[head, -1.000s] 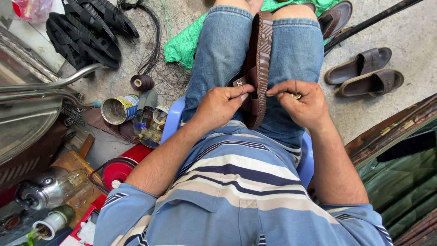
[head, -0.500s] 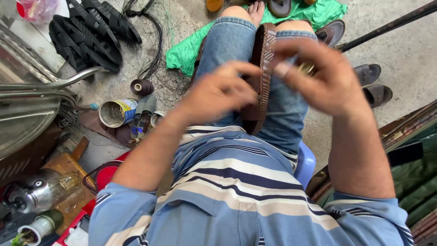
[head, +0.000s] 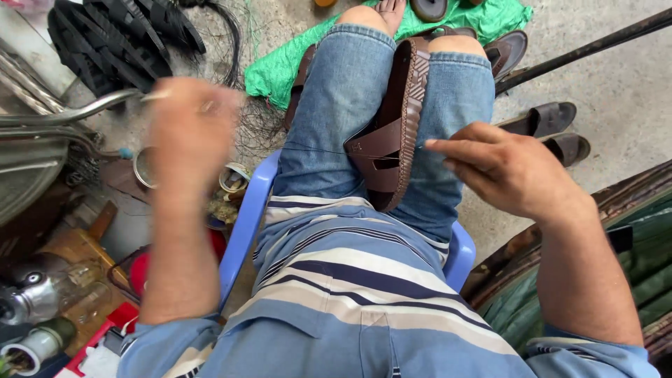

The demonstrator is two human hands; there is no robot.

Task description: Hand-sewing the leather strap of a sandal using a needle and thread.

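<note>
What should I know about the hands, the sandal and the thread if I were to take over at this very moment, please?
Left hand: raised out to the left, blurred; something thin juts from its fingers, and a dark thread runs taut from the sandal toward it.
Right hand: beside the right thigh, fingers pinching the thread's other end.
Sandal: brown, clamped on edge between the knees, sole to the right, straps to the left.
Done: thread passes through the sandal near the strap.
Left: how much stitching remains cannot be told.
More sandals lie on the floor to the right.

A street-side shoe-repair spot: spare soles (head: 112,38), sandals (head: 553,129), tins on concrete.
</note>
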